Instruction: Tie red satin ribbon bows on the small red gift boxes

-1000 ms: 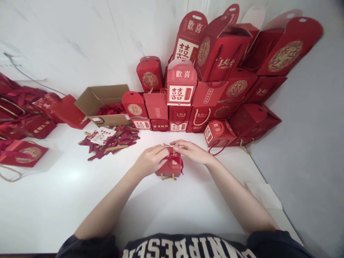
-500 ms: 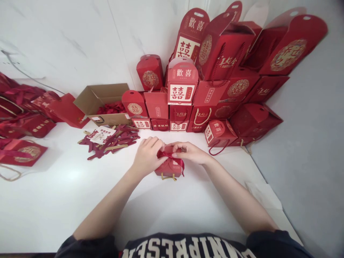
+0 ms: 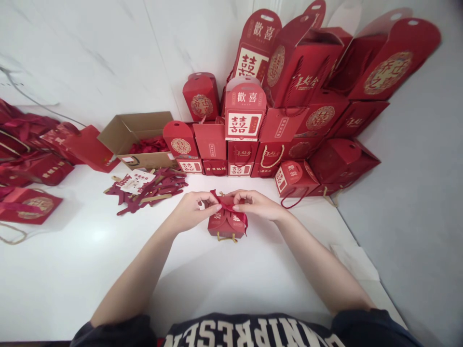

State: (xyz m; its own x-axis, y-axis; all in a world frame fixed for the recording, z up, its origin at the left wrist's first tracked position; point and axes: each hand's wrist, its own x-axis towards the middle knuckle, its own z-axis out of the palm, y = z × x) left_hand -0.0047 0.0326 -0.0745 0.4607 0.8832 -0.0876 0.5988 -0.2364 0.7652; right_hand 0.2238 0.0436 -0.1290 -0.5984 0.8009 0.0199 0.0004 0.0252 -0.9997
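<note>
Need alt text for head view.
A person's left hand and right hand pinch a glossy red ribbon over a small red cardboard box with a gold cord handle, on a white table. Stacked red boxes stand behind; left are an open brown carton and loose maroon strips.

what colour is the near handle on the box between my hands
The near handle is golden yellow, seen best in the head view.

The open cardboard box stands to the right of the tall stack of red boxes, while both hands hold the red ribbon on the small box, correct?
Not quite: the head view shows the open cardboard box left of the tall stack of red boxes. The left hand and right hand do hold the red ribbon on the small box.
</note>
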